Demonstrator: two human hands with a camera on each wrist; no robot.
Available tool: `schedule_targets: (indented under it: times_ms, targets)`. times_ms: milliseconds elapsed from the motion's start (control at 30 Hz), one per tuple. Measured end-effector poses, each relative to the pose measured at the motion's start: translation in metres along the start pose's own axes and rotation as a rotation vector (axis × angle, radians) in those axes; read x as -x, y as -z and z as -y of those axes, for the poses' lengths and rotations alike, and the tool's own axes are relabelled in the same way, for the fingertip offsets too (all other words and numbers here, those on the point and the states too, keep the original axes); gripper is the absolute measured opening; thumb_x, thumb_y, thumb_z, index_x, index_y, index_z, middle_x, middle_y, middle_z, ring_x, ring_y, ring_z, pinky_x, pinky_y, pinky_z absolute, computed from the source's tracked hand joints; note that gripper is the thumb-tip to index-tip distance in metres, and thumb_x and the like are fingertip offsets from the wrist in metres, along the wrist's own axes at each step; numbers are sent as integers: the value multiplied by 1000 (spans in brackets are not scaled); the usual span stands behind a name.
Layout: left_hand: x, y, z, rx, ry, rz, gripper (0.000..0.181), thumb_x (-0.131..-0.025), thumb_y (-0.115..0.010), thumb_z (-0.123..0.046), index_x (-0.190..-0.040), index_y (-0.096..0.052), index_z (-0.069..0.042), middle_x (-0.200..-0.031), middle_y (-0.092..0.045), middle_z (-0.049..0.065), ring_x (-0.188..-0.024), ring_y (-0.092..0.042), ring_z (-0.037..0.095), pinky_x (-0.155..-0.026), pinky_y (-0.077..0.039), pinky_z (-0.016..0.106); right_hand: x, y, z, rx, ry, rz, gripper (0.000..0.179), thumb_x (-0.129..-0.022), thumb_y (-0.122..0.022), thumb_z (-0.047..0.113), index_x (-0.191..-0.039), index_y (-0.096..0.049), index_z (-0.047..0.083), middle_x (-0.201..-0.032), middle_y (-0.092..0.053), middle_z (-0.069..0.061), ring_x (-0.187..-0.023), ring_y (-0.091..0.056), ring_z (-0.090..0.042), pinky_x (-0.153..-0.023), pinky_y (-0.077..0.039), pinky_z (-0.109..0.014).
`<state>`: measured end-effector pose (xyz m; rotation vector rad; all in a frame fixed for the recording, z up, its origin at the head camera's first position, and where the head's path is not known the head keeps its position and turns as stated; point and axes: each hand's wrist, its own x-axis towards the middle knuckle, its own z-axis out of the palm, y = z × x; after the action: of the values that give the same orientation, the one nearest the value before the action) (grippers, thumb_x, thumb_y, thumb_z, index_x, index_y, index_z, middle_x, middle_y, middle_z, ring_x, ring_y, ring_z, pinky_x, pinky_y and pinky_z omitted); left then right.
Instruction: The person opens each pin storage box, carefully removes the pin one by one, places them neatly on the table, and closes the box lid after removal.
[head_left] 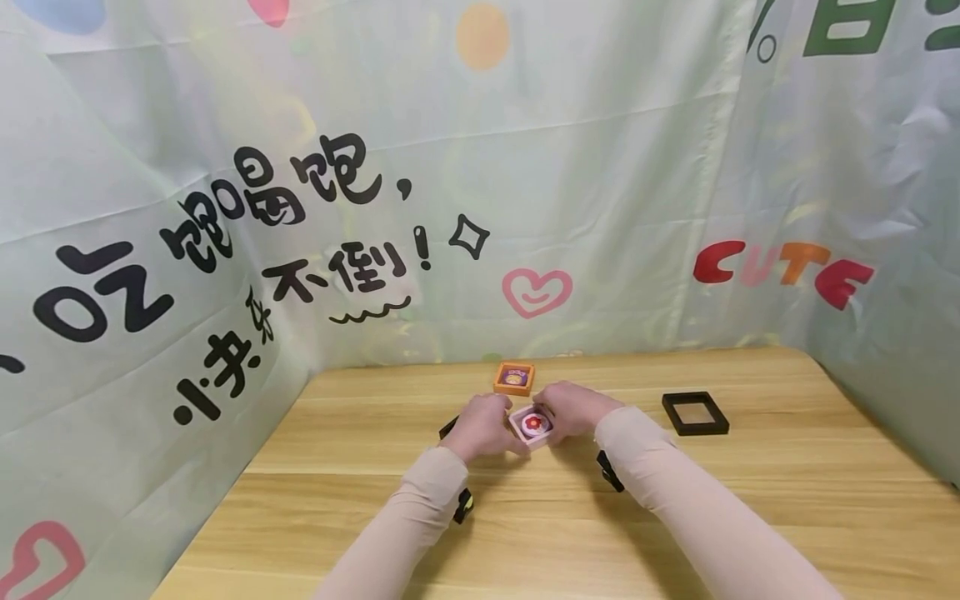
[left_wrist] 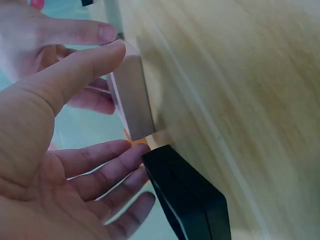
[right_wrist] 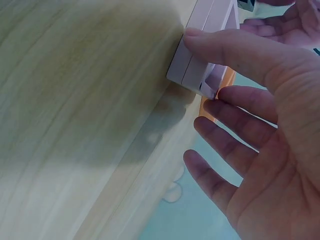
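A small pale pink square box (head_left: 537, 443) stands on the wooden table between both hands, and a round white piece with a red flower (head_left: 535, 424) lies inside it. My left hand (head_left: 486, 427) holds the box's left side, thumb at one corner and fingertips by another. On the opposite side, the right hand (head_left: 576, 408) pinches the box, its thumb pressed to the outer wall (right_wrist: 192, 65) in the right wrist view. Just behind the hands sits an orange square box (head_left: 513, 390) with a purple and yellow picture inside.
A black square frame (head_left: 681, 429) lies at the right of the table (head_left: 765, 500). Another black block (left_wrist: 185, 195) stands close to the left fingers, mostly hidden in the head view. A printed cloth (head_left: 600, 208) hangs behind the table and along its sides.
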<state>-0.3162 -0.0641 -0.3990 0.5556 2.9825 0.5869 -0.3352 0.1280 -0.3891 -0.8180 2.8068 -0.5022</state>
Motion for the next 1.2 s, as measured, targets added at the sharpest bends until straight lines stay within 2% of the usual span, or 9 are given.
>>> schedule_targets:
  times_ms: [133, 333, 533, 667, 867, 1200]
  targets:
    - [-1, -3, 1, 25, -11, -4, 49, -68, -103, -30, -93, -69, -6, -79, -61, 0, -72, -53, 16, -63, -45, 31, -3, -1, 3, 17, -7, 0, 34, -74, -93, 1, -103, -75, 3, -93, -74, -3, -81, -59, -12, -80, -57, -31]
    - [-2, -5, -2, -10, -4, -27, 46, -67, -104, -30, -79, -64, -12, -72, -56, -3, -66, -50, 14, -58, -41, 29, -4, -2, 10, 46, -41, -5, 28, -73, -95, 4, -93, -76, 5, -87, -72, -2, -77, -58, -13, -76, -56, -30]
    - [-6, -5, -10, -64, 2, -7, 44, -68, -104, -28, -73, -63, -13, -66, -52, -5, -61, -45, 12, -55, -39, 28, -3, 0, 11, 44, -31, -15, 24, -70, -94, -1, -88, -77, 3, -81, -73, -2, -72, -56, -12, -73, -56, -28]
    - [-9, -7, -13, -70, 9, 3, 46, -68, -104, -27, -69, -61, -14, -64, -48, -6, -59, -43, 12, -53, -36, 27, -1, 1, 10, 56, -40, -19, 24, -70, -93, -1, -87, -77, 4, -79, -71, 0, -71, -56, -13, -71, -55, -29]
    - [-11, -6, -20, -68, 6, 15, 46, -70, -104, -26, -66, -59, -14, -62, -41, -6, -58, -40, 12, -52, -34, 26, 1, 4, 10, 70, -63, -21, 26, -71, -95, 1, -91, -79, 3, -82, -75, -3, -74, -60, -14, -77, -60, -33]
    - [-12, -6, -16, -76, 24, 22, 45, -68, -104, -25, -68, -60, -13, -63, -44, -6, -59, -42, 12, -53, -37, 26, -2, 2, 15, 62, -89, -11, 24, -73, -97, 3, -90, -80, 5, -79, -73, 0, -72, -57, -15, -74, -58, -32]
